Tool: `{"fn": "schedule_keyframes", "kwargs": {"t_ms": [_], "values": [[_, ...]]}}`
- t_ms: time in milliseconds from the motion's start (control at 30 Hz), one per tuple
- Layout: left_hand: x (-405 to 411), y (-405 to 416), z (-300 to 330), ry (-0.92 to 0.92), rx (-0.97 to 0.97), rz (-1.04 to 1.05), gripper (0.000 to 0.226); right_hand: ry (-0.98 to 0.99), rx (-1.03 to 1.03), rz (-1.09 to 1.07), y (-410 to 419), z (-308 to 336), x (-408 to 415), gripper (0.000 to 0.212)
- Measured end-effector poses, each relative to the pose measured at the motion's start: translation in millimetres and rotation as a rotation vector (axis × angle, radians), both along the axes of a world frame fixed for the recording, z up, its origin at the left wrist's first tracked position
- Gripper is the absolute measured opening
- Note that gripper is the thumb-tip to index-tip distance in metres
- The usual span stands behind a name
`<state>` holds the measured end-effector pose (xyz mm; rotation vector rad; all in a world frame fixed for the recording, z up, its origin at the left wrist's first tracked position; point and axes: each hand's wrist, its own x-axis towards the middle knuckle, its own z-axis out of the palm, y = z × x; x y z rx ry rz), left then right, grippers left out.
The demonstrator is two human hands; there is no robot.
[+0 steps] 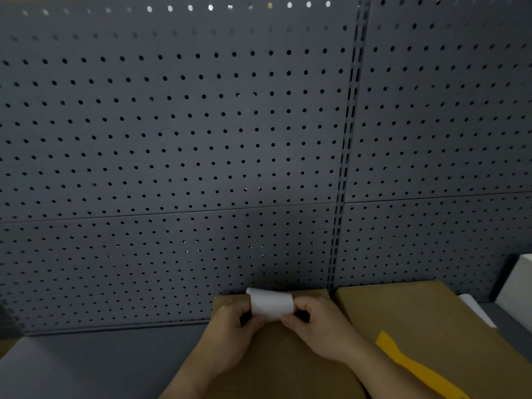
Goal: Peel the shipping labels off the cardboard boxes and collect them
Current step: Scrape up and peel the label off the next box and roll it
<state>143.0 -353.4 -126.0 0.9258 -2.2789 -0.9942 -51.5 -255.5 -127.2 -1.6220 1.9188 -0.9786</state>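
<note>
Hands [273, 329] pinching curled label [272, 305], print seemingly hidden

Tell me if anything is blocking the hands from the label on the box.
Nothing visible does. The left hand and the right hand already pinch the white label at its two sides, above the far edge of the box. No other thing lies between the fingers and the label.

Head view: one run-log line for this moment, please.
left hand: pinches label | right hand: pinches label | label: white, curled, over cardboard box
</note>
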Motion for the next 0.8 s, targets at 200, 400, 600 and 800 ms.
{"fn": "schedule_keyframes", "kwargs": {"t_ms": [200, 400, 600, 800], "values": [[0.0, 0.8, 1.1, 0.011, -0.004, -0.002, 0.022, -0.01, 0.005, 0.003, -0.1, -0.4, -0.4, 0.027], [0.1, 1.1, 1.5, 0.024, -0.008, -0.007, 0.022, -0.012, 0.015, 0.001, 0.4, 1.1, 0.0, 0.026], [0.0, 1.3, 1.2, 0.024, -0.017, 0.002, 0.019, -0.004, 0.016, 0.003, 0.8, 2.0, 0.4, 0.027], [1.3, 2.0, 2.8, 0.015, -0.007, 0.006, 0.019, -0.002, 0.014, 0.003, 1.4, 4.7, 1.6, 0.026]]}}
